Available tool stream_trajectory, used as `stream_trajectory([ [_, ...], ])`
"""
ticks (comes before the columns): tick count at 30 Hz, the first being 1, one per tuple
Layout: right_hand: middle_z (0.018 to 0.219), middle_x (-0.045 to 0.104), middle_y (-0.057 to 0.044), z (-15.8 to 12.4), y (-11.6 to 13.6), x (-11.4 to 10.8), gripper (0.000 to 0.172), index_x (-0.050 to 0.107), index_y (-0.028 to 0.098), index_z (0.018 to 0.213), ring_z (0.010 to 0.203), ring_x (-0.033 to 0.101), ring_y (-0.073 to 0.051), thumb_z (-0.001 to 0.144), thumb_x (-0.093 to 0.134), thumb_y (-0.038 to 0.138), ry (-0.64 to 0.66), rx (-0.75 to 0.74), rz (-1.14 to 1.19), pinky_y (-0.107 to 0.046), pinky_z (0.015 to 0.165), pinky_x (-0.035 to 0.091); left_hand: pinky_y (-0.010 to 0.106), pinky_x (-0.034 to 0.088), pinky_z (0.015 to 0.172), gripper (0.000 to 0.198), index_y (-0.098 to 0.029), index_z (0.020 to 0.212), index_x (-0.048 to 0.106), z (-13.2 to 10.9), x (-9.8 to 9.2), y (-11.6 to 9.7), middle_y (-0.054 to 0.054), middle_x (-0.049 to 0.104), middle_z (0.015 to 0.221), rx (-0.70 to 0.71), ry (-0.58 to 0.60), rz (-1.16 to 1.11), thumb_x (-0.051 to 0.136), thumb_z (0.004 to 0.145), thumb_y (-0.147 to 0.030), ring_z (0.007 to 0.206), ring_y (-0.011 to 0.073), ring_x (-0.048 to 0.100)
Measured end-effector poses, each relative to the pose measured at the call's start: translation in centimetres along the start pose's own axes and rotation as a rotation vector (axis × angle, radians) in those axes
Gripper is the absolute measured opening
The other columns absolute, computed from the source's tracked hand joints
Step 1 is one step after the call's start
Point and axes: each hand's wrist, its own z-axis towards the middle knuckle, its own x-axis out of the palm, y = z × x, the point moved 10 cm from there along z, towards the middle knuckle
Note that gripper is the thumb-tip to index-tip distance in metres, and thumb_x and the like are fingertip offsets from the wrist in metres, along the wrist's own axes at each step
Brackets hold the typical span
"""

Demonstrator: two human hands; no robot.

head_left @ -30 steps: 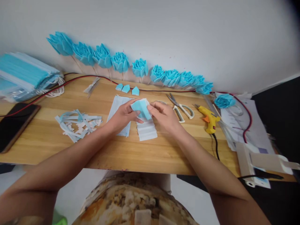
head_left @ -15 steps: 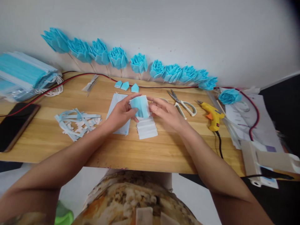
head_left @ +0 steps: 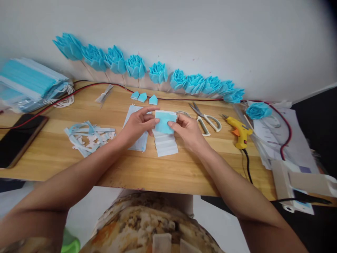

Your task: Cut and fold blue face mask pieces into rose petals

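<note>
Between my hands is a blue piece of mask fabric (head_left: 164, 122) with a white upper edge. My left hand (head_left: 138, 126) pinches its left side, thumb in front. My right hand (head_left: 188, 131) grips its right side, also with the thumb on the front. Below it lies a pleated pale piece of fabric (head_left: 166, 146) on the table. A pale face mask (head_left: 139, 142) lies flat, partly under my left hand. Behind my hands sit several small blue pointed cut pieces (head_left: 153, 100). Scissors (head_left: 204, 116) with white handles lie beyond my right hand.
Blue fabric flowers (head_left: 158, 72) on sticks lean along the wall. A mask stack (head_left: 31, 79), phone (head_left: 21, 138), and scraps (head_left: 89, 137) are at left. A yellow glue gun (head_left: 239, 131), another flower (head_left: 258, 110) and a power strip (head_left: 284, 179) are at right. A red-black cable (head_left: 100, 83) crosses the back.
My right hand has closed on the right side of the blue fabric piece, its thumb now on the front. The piece has moved slightly right and turned flatter toward me.
</note>
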Motion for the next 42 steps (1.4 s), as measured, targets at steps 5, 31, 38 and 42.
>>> stream_trajectory([
  [5, 0.072, 0.062, 0.002, 0.7, 1.5, -1.7, 0.019, 0.064, 0.021, 0.08, 0.065, 0.054, -0.014, 0.083, 0.071, 0.039, 0.03, -0.03, -0.145, -0.029, 0.064, 0.043, 0.02, 0.04, 0.041, 0.038, -0.018, 0.098, 0.069, 0.6, -2.2, 0.5, -0.007, 0.062, 0.06, 0.046, -0.135, -0.087, 0.087, 0.066, -0.028, 0.043, 0.006, 0.049],
  [31, 0.135, 0.072, -0.009, -3.1, 7.8, -5.7, 0.049, 0.065, 0.027, 0.14, 0.115, 0.07, -0.029, 0.093, 0.065, 0.042, 0.176, -0.213, -0.707, -0.044, 0.092, 0.057, 0.021, 0.04, 0.048, 0.041, -0.019, 0.119, 0.068, 0.6, 0.2, -2.5, -0.006, 0.062, 0.063, 0.125, -0.054, 0.179, 0.075, 0.078, -0.02, 0.047, 0.0072, 0.049],
  [38, 0.1, 0.078, -0.004, 0.9, 6.8, -1.6, 0.034, 0.078, 0.022, 0.105, 0.093, 0.07, -0.023, 0.083, 0.074, 0.047, 0.141, -0.217, -0.384, -0.035, 0.081, 0.055, 0.022, 0.042, 0.057, 0.065, -0.022, 0.144, 0.056, -0.6, 2.8, -5.7, -0.003, 0.069, 0.072, 0.315, -0.014, 0.472, 0.07, 0.081, -0.016, 0.06, 0.0105, 0.058],
  [42, 0.074, 0.068, 0.001, 0.4, 5.2, -2.0, 0.025, 0.073, 0.021, 0.081, 0.07, 0.059, -0.016, 0.088, 0.067, 0.044, 0.024, -0.19, -0.336, -0.029, 0.064, 0.045, 0.024, 0.046, 0.061, 0.058, -0.02, 0.138, 0.062, -0.1, 2.5, -5.1, -0.001, 0.073, 0.076, 0.299, -0.021, 0.498, 0.072, 0.082, -0.026, 0.063, 0.0122, 0.061],
])
